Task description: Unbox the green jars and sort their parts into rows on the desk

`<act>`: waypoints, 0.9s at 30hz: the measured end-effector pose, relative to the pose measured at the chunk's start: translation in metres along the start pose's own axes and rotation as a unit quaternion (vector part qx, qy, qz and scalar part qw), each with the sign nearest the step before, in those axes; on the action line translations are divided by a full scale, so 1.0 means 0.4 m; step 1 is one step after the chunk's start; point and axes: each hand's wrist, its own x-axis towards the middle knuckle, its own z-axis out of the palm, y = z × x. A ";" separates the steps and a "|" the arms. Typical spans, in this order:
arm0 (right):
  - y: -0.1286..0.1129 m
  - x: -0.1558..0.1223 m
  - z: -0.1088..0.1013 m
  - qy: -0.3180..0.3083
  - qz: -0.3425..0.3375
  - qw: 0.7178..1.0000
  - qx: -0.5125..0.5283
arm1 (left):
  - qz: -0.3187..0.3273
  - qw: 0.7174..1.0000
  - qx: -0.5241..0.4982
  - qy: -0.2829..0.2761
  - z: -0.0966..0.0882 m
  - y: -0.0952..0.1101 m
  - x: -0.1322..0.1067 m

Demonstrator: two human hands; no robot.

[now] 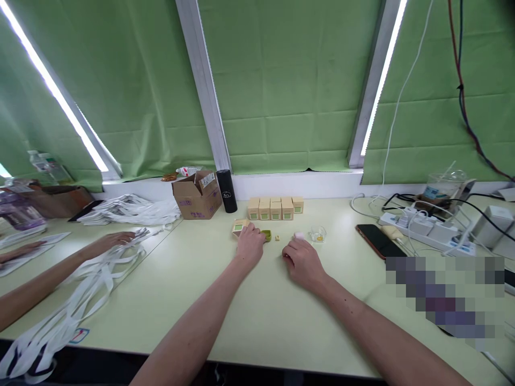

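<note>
Peeking past left hand (251,245): green container (267,235)

No wording, brand or number can be read with certainty. With the surface (273,321) as a dial, 12 at its far edge: at 12 o'clock, small tan boxes (276,206) bear green-and-pale labels (287,216), too small to read; a similar tilted box (238,226), towards 11, shows one too. The black cylinder (226,202) at 11 carries a white emblem (227,194) above tiny, illegible marks. Between 10 and 11, the carton (209,206) has blurred purple print (197,215) and a white flap label (208,179). At 2, the clear cup (446,182) has an unreadable blue label (432,193). Between 8 and 9, the surface bears a blue-outlined red mark (79,335).
</note>
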 end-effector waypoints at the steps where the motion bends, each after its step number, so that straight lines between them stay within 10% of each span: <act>1: 0.000 0.000 0.000 0.001 0.000 1.000 0.001 | 0.002 1.000 0.005 -0.001 0.001 -0.002 -0.001; 27: 0.000 0.007 -0.016 0.035 0.015 0.999 0.019 | 0.080 0.988 0.134 -0.012 -0.043 0.049 -0.039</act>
